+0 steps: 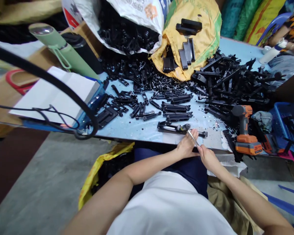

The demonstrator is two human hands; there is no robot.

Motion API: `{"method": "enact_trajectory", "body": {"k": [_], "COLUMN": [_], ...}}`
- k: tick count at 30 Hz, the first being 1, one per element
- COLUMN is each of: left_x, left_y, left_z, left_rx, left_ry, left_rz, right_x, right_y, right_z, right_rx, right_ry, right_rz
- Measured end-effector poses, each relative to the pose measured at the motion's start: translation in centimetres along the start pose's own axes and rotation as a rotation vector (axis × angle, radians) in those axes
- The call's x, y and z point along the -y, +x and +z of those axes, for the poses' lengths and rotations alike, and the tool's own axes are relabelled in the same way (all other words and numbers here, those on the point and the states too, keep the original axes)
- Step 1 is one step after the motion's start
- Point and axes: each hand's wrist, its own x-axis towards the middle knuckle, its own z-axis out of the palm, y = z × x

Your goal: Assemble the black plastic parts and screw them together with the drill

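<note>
At the table's front edge lies a long black plastic part (170, 127), with dark and yellowish detail near its middle. My left hand (187, 145) is closed at its right half, fingertips bent onto it. A slim silver metal tool (193, 137) slants from my right hand (209, 159) up toward the middle of the part. The fingers of that hand are wrapped round its lower end. The tool's far end meets a dark lump over the part, and I cannot make out its exact shape. Behind lie rows of similar black parts (177, 107).
An orange cordless drill (247, 130) stands right, beside a blue basket (281, 124). Heaped black parts (225, 78) spread behind. White sack (147, 19) and yellow sack (205, 23) lie at the back. A black cable (56, 83) arcs across the left, near a green bottle (71, 54).
</note>
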Motion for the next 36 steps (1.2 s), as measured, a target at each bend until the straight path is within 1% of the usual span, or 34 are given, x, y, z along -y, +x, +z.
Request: {"method": "enact_trajectory", "body": {"k": [1,2,3,4,6,7,9,10,11,12,13,15,16,18,21,22,24,26,28,31,33,36], "left_x": [0.0,-0.1,0.0,0.1,1.0,1.7,3.5,4.5,5.4,6.1,6.7,7.3,7.4,7.5,7.6,7.7,7.8,7.9,8.0,8.2,8.3,8.3], "left_y": [0.0,0.0,0.0,0.0,-0.3,-0.6,-1.5,-2.1,-2.8,-3.6,-4.3,-5.5,-6.0,-6.6,-6.7,-6.6,-6.1,-5.5,-5.0,-4.4,-4.3,-3.9], "left_z": [0.0,-0.1,-0.3,-0.7,-1.9,-2.8,-4.5,-5.4,-6.0,-6.6,-6.9,-7.2,-7.3,-7.4,-7.8,-7.9,-7.6,-6.8,-5.7,-4.2,-3.6,-3.2], "left_rx": [0.002,-0.001,-0.01,-0.028,-0.094,-0.144,-0.246,-0.279,-0.289,-0.29,-0.285,-0.285,-0.296,-0.353,-0.447,-0.445,-0.369,-0.266,-0.214,-0.259,-0.293,-0.262], "left_ry": [-0.01,-0.016,-0.022,-0.032,-0.06,-0.072,-0.081,-0.08,-0.081,-0.083,-0.085,-0.086,-0.087,-0.098,-0.114,-0.117,-0.14,-0.184,-0.223,-0.244,-0.247,-0.251], "left_rz": [0.006,0.007,0.006,0.01,-0.008,-0.061,-0.24,-0.333,-0.387,-0.395,-0.361,-0.243,-0.189,-0.156,-0.22,-0.227,-0.191,-0.154,-0.156,-0.156,-0.129,-0.099], "right_x": [-0.5,-1.2,-2.0,-2.9,-4.7,-5.5,-6.7,-6.9,-6.8,-6.5,-5.8,-4.0,-3.0,-1.4,0.2,0.6,1.4,2.2,3.1,3.8,3.8,2.5], "right_y": [0.4,0.9,1.3,1.8,2.7,3.1,3.9,4.2,4.6,5.1,5.6,6.8,7.6,8.9,9.9,9.8,9.0,7.8,6.7,5.7,5.7,6.3], "right_z": [0.8,1.2,1.2,0.8,-0.7,-1.5,-2.6,-2.8,-2.7,-2.3,-1.7,-0.2,0.5,1.5,1.7,1.5,1.0,0.5,-0.1,-0.7,-0.8,-0.6], "right_rx": [0.071,0.109,0.112,0.09,0.001,-0.06,-0.194,-0.261,-0.32,-0.357,-0.367,-0.307,-0.251,-0.119,0.071,0.106,0.104,0.047,-0.014,-0.065,-0.078,-0.075], "right_ry": [-0.062,-0.102,-0.127,-0.15,-0.229,-0.292,-0.425,-0.47,-0.492,-0.491,-0.476,-0.458,-0.466,-0.516,-0.629,-0.66,-0.696,-0.709,-0.716,-0.707,-0.7,-0.7], "right_rz": [0.027,0.049,0.063,0.074,0.123,0.162,0.189,0.149,0.064,-0.062,-0.208,-0.455,-0.529,-0.584,-0.559,-0.561,-0.6,-0.669,-0.711,-0.719,-0.722,-0.724]}}
